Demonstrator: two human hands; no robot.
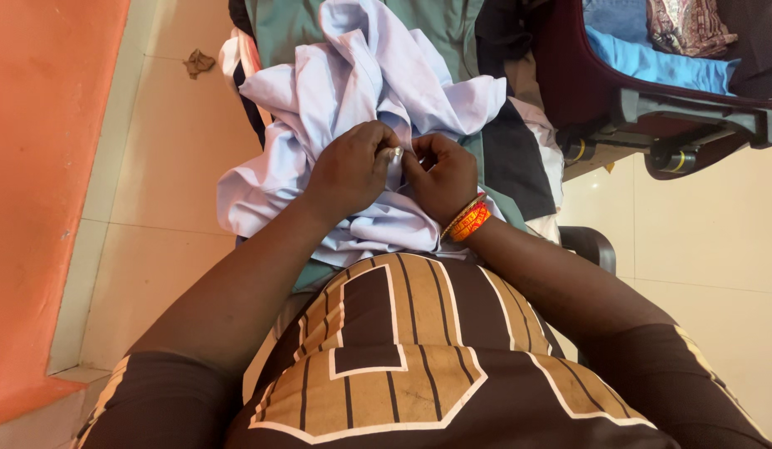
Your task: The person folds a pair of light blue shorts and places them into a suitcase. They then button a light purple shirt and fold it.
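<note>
Below your striped jersey (pixel 403 349), your left hand (pixel 350 170) and right hand (pixel 442 176) pinch the pale shirt (pixel 353 91) closed-fingered; loose folds may slip and hide the pinched spot.

Bright even daylight, soft shadows, sharp focus — slight wide-angle edge stretch

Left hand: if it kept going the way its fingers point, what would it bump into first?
Probably the right hand. The left hand points across the pale lilac shirt toward it, and their fingertips nearly meet, pinching the cloth between them.
</note>
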